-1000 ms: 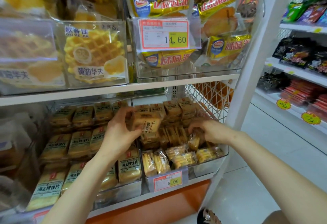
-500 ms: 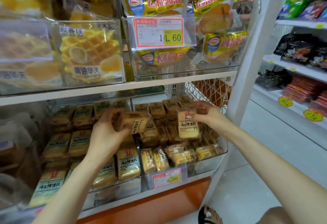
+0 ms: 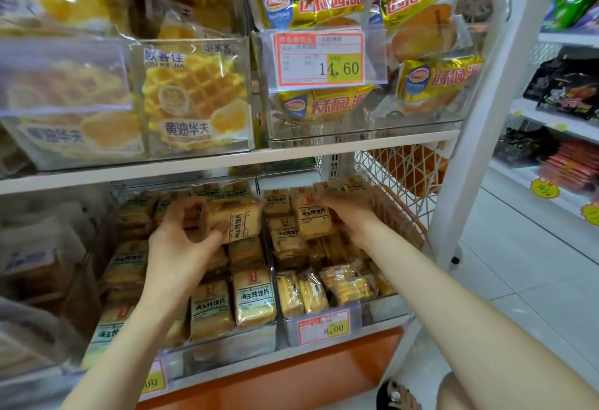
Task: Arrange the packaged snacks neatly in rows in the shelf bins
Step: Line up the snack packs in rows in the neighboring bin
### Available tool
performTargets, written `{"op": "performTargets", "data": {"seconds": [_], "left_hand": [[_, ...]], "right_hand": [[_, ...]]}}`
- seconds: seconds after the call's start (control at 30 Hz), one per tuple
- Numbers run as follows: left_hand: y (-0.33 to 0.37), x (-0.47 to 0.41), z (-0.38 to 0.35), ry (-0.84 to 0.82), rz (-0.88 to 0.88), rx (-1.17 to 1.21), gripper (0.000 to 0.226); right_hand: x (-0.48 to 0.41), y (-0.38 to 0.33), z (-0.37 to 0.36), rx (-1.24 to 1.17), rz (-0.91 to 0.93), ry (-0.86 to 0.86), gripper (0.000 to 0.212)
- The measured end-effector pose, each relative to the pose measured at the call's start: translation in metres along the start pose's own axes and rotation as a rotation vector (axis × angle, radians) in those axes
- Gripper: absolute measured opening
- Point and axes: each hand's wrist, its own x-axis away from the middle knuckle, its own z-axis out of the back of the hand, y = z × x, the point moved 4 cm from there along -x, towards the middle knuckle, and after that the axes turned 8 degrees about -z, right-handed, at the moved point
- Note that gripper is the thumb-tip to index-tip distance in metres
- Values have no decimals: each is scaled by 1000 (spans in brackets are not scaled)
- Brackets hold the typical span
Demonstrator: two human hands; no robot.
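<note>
Two clear bins on the lower shelf hold tan toast-slice packets with black labels. My left hand (image 3: 181, 241) grips one packet (image 3: 235, 220) tilted on its side above the left bin (image 3: 227, 348). My right hand (image 3: 351, 217) holds another packet (image 3: 312, 220) upright over the right bin (image 3: 382, 307). Rows of the same packets (image 3: 252, 299) lie flat in the left bin. Loose packets (image 3: 324, 289) stand jumbled at the front of the right bin.
A white shelf board (image 3: 227, 163) runs just above my hands. Waffle packs (image 3: 194, 98) and yellow pie bags (image 3: 431, 82) fill the bins above. A white wire side panel (image 3: 402, 176) and upright post (image 3: 479, 118) close off the right. Another shelf rack (image 3: 564, 137) stands across the aisle.
My right hand lifted a packet out of the right bin and brought it leftwards and back. My left hand kept hold of its packet, shifting it slightly up and left.
</note>
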Motion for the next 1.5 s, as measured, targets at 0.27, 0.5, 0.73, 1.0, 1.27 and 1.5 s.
{"op": "performTargets", "data": {"seconds": [0.27, 0.5, 0.73, 1.0, 1.27, 1.5], "left_hand": [[-9, -3, 7, -14, -3, 8, 40], [-4, -6, 0, -28, -33, 6, 39], [10, -9, -17, -13, -26, 46, 37], [16, -7, -37, -45, -55, 64, 37], [20, -5, -46, -68, -106, 67, 36], [20, -5, -48, -94, -130, 76, 36]], "right_hand": [[3, -13, -35, 569, 249, 43, 36], [10, -5, -23, 732, 329, -79, 54], [19, -9, -17, 677, 412, 79, 45], [10, 1, 56, 1029, 149, 167, 17], [10, 25, 54, 1135, 74, -162, 67], [6, 20, 61, 1272, -10, -140, 69]]}}
